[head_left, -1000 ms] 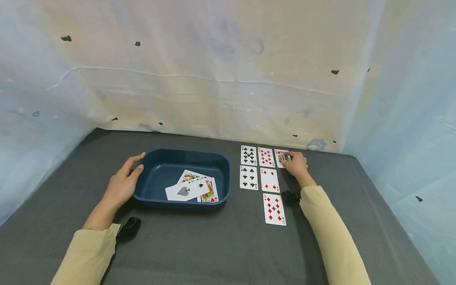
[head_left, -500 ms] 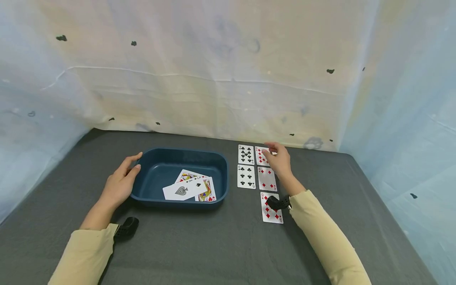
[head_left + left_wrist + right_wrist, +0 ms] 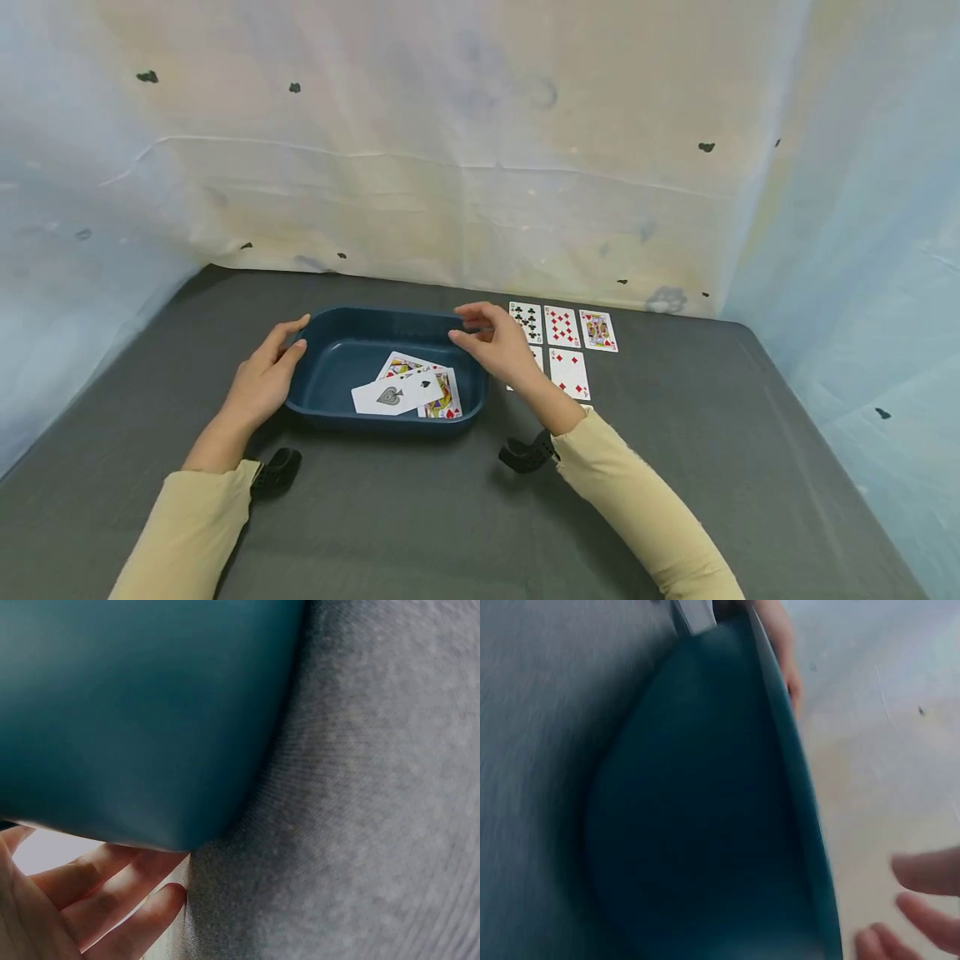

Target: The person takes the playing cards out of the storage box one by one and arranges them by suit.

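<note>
My left hand [image 3: 258,379] rests at the left end of a dark blue tray [image 3: 337,425], its thumb and fingers touching the rim. In the left wrist view, extended fingers [image 3: 120,892] lie along the tray's outer wall. My right hand [image 3: 498,346] hovers by the tray's right rim, thumb and fingers apart with nothing between them. In the right wrist view, its fingers [image 3: 930,892] stand beyond the rim. Inside the tray lie an ace of spades [image 3: 390,396] and overlapping face cards [image 3: 450,396].
Right of the tray lie face-up cards: a club card [image 3: 525,315], a diamond card [image 3: 562,326], a king of hearts [image 3: 598,331] and a four of diamonds [image 3: 569,372]. My right hand and forearm hide others partly. A patterned cloth wall [image 3: 480,225] stands behind the grey table [image 3: 375,517].
My right hand has moved left, from the heart face card across the other cards to the tray's right rim. That card stays on the table. My left hand keeps its place.
</note>
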The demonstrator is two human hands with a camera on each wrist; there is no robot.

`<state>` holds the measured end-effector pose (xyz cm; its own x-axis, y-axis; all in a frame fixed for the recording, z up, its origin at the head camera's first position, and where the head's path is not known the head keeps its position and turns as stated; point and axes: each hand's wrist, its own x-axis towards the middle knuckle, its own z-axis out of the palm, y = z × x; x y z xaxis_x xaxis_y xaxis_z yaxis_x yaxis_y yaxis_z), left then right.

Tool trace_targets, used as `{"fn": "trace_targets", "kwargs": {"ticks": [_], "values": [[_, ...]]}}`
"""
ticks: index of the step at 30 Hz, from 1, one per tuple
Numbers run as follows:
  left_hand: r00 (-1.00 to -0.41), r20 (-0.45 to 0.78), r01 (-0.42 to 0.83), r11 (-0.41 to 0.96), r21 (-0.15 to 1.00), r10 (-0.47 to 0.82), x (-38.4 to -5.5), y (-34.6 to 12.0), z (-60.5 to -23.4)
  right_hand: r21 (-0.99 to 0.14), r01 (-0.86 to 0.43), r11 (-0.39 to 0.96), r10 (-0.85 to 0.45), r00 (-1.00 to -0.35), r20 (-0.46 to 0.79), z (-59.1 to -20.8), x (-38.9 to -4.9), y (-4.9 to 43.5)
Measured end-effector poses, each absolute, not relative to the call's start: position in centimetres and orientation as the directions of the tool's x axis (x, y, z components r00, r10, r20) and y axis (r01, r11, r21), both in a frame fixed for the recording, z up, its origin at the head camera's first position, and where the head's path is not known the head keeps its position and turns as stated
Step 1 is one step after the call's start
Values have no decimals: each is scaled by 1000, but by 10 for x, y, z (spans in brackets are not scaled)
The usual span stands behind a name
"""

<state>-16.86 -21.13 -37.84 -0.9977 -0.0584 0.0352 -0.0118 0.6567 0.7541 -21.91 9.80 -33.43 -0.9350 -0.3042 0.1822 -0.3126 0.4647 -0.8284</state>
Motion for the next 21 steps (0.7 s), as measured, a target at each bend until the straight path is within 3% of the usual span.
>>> {"fn": "trace_targets", "kwargs": {"ticks": [6, 11, 17, 21], "values": [[-998, 23, -24, 655, 756, -63, -172, -210, -380, -732, -303, 611, -506, -860, -66, -336, -217, 73], [-997, 28, -24, 649, 760, -71, -173, -211, -380, -581, -323, 747, -539, -806, -244, -340, -221, 60], [-997, 32, -19, 651, 759, -66, -173, -210, -379, -384, -388, 838, -510, -807, -297, -350, -217, 52], [-997, 31, -22, 650, 760, -71, -172, -211, -378, -330, -412, 849, -503, -821, -268, -353, -216, 49]]}}
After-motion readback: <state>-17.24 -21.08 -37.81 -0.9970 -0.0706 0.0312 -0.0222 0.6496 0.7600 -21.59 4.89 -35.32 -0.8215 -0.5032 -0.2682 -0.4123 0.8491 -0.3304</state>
